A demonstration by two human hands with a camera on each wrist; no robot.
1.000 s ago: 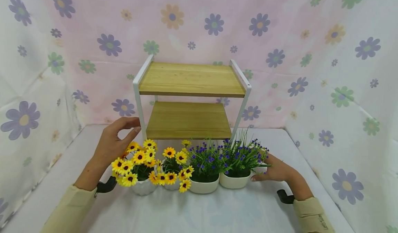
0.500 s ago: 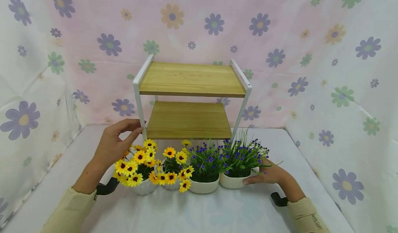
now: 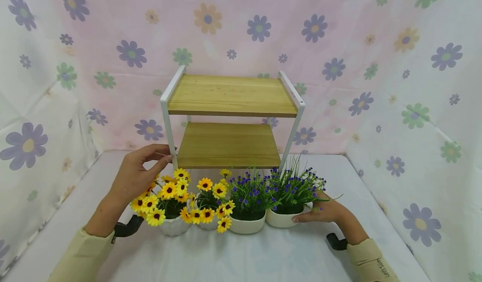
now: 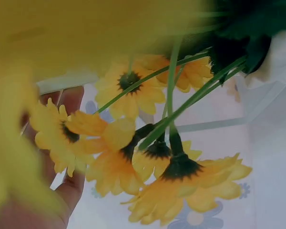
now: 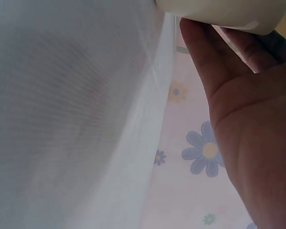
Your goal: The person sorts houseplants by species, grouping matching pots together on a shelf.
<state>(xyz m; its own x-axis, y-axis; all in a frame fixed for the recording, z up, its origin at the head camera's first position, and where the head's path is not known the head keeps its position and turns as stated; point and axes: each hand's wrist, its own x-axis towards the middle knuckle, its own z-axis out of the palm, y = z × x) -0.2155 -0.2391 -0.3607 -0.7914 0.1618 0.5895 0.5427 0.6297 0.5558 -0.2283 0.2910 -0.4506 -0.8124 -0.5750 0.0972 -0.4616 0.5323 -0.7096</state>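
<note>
Your left hand is pinching the shelf by its left post; your right hand is gripping the right-end pot. You're seemingly securing it; lifting would be calling for a firm hold. It's standing upright before the shelf, long axis running sideways.

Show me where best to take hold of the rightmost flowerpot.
Probably by the outer wall of the rightmost pot, below its foliage, coming from the person's right, where the right grip touches it. The neighbouring pot crowds its other side, and foliage overhangs the rim.
</note>
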